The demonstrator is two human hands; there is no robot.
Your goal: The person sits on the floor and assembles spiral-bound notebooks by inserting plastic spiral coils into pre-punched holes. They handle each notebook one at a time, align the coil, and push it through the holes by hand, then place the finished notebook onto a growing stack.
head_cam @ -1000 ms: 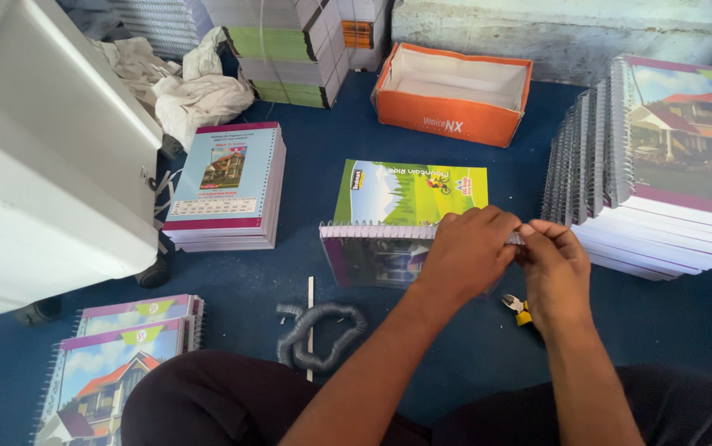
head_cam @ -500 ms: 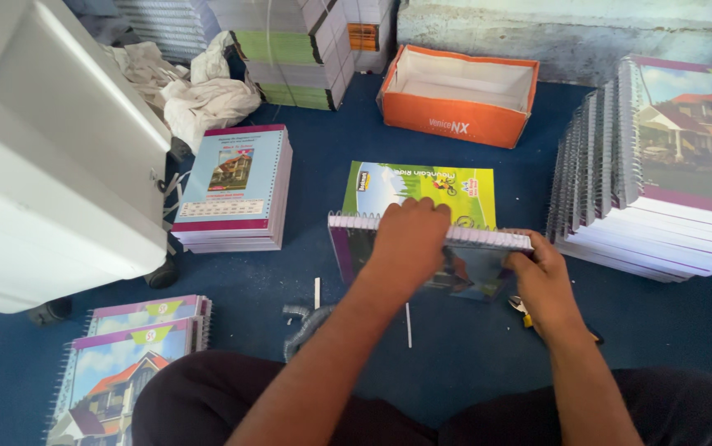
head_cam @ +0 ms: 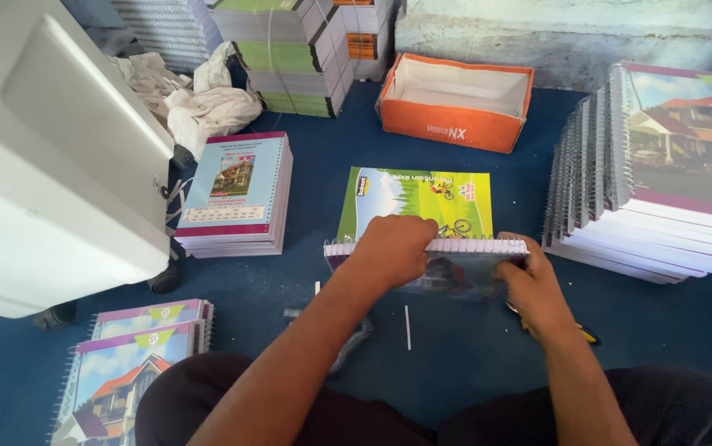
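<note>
Spiral-bound notebook [head_cam: 455, 268] lies flat on the blue carpeted floor [head_cam: 472, 363] right in front of my knees, white plastic coil along its far edge, glossy cover that catches glare. Just beyond it, touching the coil side, a second notebook with a bright green cover [head_cam: 414, 202] showing cyclists, matte-looking by comparison.

My left hand [head_cam: 393, 248] rests palm down over the left part of the coil, fingers curled over the binding and pressing on it; forearm runs in diagonally from lower left. My right hand [head_cam: 529, 285] grips the notebook's right end, fingers closed round the corner by the coil, wrist bent slightly inward. Both hands are closed on the same book.

A thin white strip [head_cam: 407, 327] lies loose on the carpet near the notebook's near edge. A yellow-handled tool [head_cam: 581, 334] shows partly under my right wrist; kind not determinable.

Surroundings: stack of pink-edged notebooks [head_cam: 236, 198] to the left; tall fanned stack with house-picture covers [head_cam: 670, 182] to the right; open orange cardboard box [head_cam: 455, 103], white inside, further off; smooth white plastic machine housing [head_cam: 50, 157] far left; crumpled pale cloth [head_cam: 199, 99] behind it.
</note>
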